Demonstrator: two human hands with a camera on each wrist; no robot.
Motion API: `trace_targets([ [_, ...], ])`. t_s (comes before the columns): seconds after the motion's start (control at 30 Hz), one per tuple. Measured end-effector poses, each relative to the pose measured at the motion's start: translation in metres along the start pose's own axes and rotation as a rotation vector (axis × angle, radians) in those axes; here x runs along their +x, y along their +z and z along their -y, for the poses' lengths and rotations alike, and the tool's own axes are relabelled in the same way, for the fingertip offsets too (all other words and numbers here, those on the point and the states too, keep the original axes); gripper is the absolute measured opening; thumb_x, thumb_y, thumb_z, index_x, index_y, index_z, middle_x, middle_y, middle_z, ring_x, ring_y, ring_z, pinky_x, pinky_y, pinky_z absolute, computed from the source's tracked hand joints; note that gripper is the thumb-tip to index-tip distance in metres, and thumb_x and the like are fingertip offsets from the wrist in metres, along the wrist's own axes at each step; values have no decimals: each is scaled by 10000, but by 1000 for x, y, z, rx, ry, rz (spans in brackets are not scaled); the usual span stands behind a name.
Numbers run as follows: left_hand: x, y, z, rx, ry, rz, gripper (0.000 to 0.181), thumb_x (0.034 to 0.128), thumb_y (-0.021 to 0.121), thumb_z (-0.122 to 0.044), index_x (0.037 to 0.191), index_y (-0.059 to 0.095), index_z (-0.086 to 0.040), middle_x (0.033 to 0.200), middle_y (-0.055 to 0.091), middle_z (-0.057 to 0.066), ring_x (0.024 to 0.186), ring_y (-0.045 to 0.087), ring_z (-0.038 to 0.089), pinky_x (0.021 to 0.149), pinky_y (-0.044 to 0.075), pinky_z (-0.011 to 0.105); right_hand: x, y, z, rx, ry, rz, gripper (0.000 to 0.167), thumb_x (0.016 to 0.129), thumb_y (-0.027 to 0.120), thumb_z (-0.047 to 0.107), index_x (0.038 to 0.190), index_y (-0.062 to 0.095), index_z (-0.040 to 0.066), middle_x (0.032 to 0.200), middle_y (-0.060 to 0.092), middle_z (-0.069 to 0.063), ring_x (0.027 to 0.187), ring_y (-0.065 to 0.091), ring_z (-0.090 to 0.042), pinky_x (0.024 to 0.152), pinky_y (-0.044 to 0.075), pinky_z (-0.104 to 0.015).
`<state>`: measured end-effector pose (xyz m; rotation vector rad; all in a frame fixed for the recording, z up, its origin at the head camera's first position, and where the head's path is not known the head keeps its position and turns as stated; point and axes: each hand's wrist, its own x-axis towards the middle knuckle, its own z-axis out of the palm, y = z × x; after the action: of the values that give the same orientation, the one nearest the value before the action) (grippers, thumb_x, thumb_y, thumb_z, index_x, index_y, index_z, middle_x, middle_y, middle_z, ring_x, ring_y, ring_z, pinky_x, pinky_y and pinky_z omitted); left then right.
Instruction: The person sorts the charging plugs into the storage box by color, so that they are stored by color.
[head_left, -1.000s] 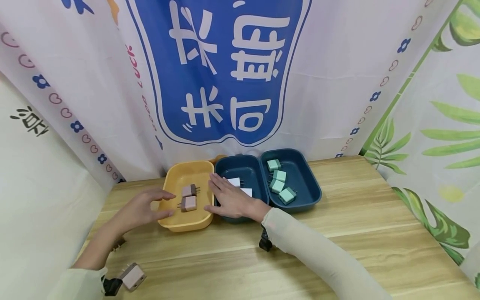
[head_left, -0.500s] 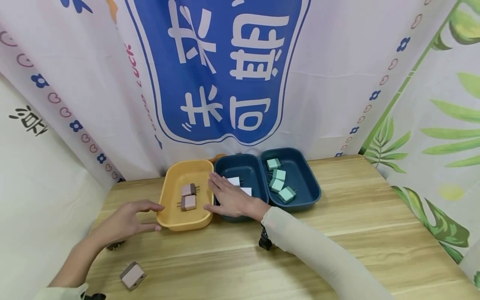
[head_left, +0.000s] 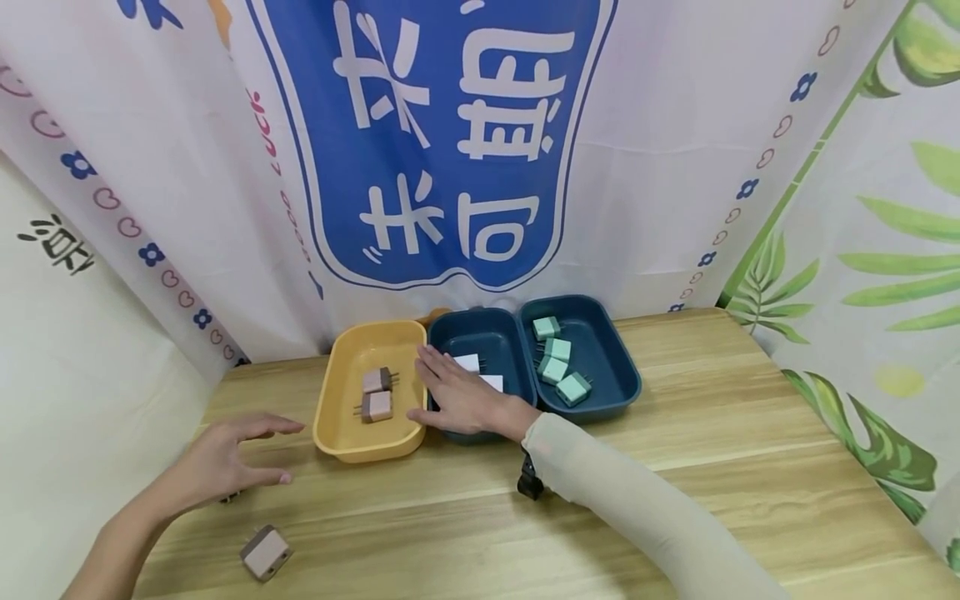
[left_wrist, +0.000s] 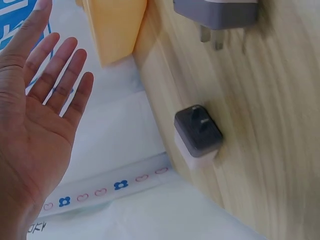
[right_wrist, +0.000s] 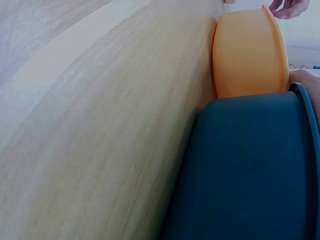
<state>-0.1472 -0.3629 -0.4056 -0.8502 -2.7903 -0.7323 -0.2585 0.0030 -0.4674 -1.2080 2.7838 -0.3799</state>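
Observation:
My left hand [head_left: 213, 467] is held over the table left of the yellow tray [head_left: 330, 442], fingers spread and holding nothing. Two pink-and-brown plug chargers lie near it: one charger [head_left: 266, 552] in plain sight, the other [left_wrist: 198, 135] mostly hidden beneath the hand in the head view. My right hand [head_left: 465, 398] lies flat across the middle dark blue tray [head_left: 480, 321], its straight fingertips at the yellow tray's right rim. Two pink-and-brown chargers [head_left: 377, 406] sit inside the yellow tray. White chargers [head_left: 468, 363] show partly behind the right hand.
Touching the middle tray on its right is another dark blue tray [head_left: 600, 358] with several mint green chargers [head_left: 573, 389]. A printed curtain [head_left: 637, 167] hangs behind the trays. The wooden table [head_left: 465, 525] extends in front, with a white cloth wall at the left.
My left hand has drawn back from over the yellow tray, moving left and toward me, fingers still spread. The right hand and the chargers in the trays stay where they were.

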Motion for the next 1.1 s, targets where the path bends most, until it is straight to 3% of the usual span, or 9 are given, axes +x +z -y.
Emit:
trace_targets([
  [0.2,-13,2,6,-20,24,-19,629,663,1016,-261,1228,768,-141,1190,778,25,1102,664,5,933,497,92,-1,0,1,4,9,11,940,1062,350,713,1690,141,46,1787,1,-106,1641,-46,-201,1328,44,-376],
  [0.3,-20,3,9,-22,28,-22,637,656,1019,-254,1229,766,-139,1182,780,14,1104,657,-11,942,459,56,-1,-1,1,3,8,11,940,1064,349,712,1688,145,40,1786,7,-112,1643,-36,-211,1329,52,-382],
  [0.47,-32,6,16,-96,36,-10,662,652,1020,-187,1255,754,-133,1200,773,-18,1125,639,-51,938,455,45,-2,-2,2,2,4,8,938,1066,350,708,1686,150,33,1786,1,-112,1643,-34,-213,1329,46,-383],
  [0.6,-42,9,25,-186,51,68,739,655,1013,-145,1324,706,-68,1272,744,-48,1185,605,-61,949,493,95,-1,-2,1,2,5,8,940,1065,347,710,1687,149,34,1786,-3,-106,1642,-42,-207,1329,40,-381],
  [0.7,-49,13,32,-163,93,119,814,644,1016,-196,1368,671,-60,1316,720,-68,1207,584,-41,939,523,162,-1,-1,1,0,7,9,942,1064,347,711,1687,152,31,1786,-7,-101,1641,-46,-204,1329,40,-382],
  [0.8,-56,19,38,-146,130,135,858,611,1020,-228,1375,664,-69,1339,708,-82,1228,563,-39,959,483,140,-1,0,0,2,8,7,940,1066,352,707,1688,151,32,1787,-9,-97,1641,-50,-202,1329,35,-382],
  [0.87,-59,21,40,-186,147,154,863,618,1013,-207,1386,650,-54,1367,696,-75,1257,543,-50,985,439,104,-1,0,1,3,7,7,939,1066,352,706,1688,150,31,1787,-11,-98,1641,-51,-201,1329,37,-385],
  [0.97,-62,24,40,-248,151,165,869,614,1012,-174,1388,641,-32,1395,684,-70,1297,522,-68,1025,386,61,-1,0,1,3,6,6,936,1069,343,705,1687,150,29,1786,-12,-95,1640,-51,-198,1330,45,-389],
  [1.1,-63,24,39,-208,154,129,873,598,1019,-227,1379,660,-77,1386,686,-81,1290,521,-72,1022,374,61,-1,-1,1,15,10,6,932,1069,354,700,1686,155,29,1788,-4,-92,1641,-47,-199,1330,56,-389],
])
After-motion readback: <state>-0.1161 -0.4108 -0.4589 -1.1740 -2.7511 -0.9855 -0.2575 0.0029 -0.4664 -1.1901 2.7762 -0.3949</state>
